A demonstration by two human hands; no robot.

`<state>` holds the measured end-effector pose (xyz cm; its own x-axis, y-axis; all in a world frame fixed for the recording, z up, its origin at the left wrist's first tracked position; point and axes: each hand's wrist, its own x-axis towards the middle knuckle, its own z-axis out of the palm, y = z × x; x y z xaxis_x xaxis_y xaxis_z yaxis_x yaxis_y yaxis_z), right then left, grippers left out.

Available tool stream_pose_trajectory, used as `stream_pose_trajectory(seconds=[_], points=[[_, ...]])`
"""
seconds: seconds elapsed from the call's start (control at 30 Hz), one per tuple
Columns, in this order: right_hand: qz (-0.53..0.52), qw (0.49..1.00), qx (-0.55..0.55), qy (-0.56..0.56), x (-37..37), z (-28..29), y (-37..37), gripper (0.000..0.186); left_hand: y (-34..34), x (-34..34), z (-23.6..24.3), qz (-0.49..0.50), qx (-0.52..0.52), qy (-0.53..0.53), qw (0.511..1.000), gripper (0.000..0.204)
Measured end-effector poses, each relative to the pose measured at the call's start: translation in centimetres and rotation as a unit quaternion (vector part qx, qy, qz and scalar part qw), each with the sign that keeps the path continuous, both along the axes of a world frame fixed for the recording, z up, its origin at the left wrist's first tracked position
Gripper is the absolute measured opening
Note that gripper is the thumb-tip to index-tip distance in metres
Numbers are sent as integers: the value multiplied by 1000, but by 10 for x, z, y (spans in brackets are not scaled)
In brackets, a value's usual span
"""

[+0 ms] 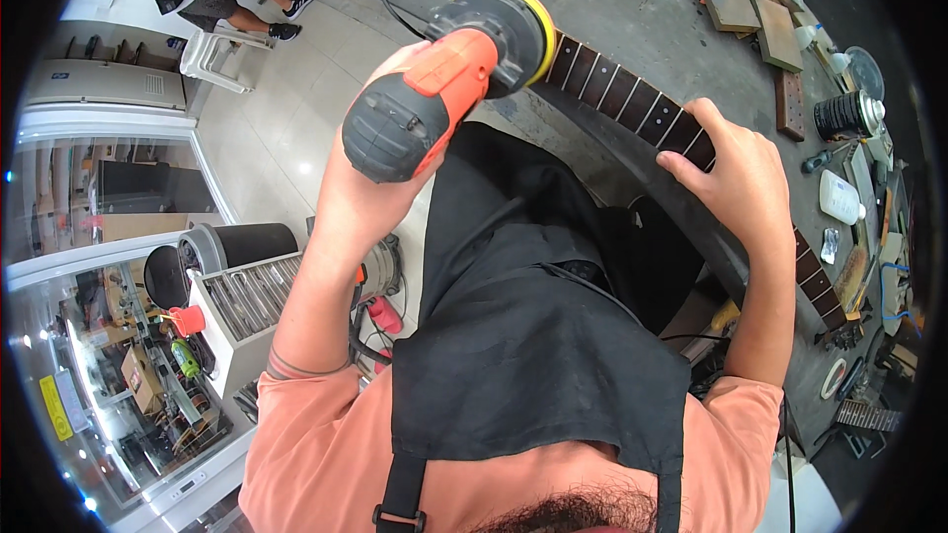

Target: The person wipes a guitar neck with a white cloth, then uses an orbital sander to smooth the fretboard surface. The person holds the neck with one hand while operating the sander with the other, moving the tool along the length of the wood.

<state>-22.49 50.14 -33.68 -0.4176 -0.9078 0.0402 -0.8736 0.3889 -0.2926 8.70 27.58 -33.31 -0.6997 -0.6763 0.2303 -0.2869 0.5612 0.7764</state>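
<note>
The person's left hand [375, 199] is wrapped around an orange and black sander [441, 79], its yellow-rimmed pad [546, 28] facing the guitar neck [620, 91]. Whether the pad touches the neck cannot be told from this angle. The right hand [739, 166] holds the neck, thumb on the side nearer the body and fingers across the dark, fretted face. The neck lies along the edge of the grey surface [622, 10], passing beneath the right forearm toward the lower right. Beyond that hand, wooden blocks [778, 35], a black can [841, 116] and a white bottle [839, 195] sit on the surface.
</note>
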Motion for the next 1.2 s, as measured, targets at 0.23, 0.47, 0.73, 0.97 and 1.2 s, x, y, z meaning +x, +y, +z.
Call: stream_pose_trajectory(seconds=[0.23,0.47,0.73,0.97,1.2], points=[[-2,1000,1,-2,-3,-5,0,49,-8,12,-11,104,130,-47,985,76],[2,1000,-6,-3,-5,-6,0,50,0,19,-29,18,12,-16,1000,78],[1,1000,0,0,-9,-7,-3,51,9,19,-36,35,60,25,997,68],[0,1000,-7,-4,-10,-9,-1,51,-16,26,-38,116,93,-10,989,36],[0,1000,1,-10,-11,-8,-4,52,2,29,-45,72,51,3,996,52]])
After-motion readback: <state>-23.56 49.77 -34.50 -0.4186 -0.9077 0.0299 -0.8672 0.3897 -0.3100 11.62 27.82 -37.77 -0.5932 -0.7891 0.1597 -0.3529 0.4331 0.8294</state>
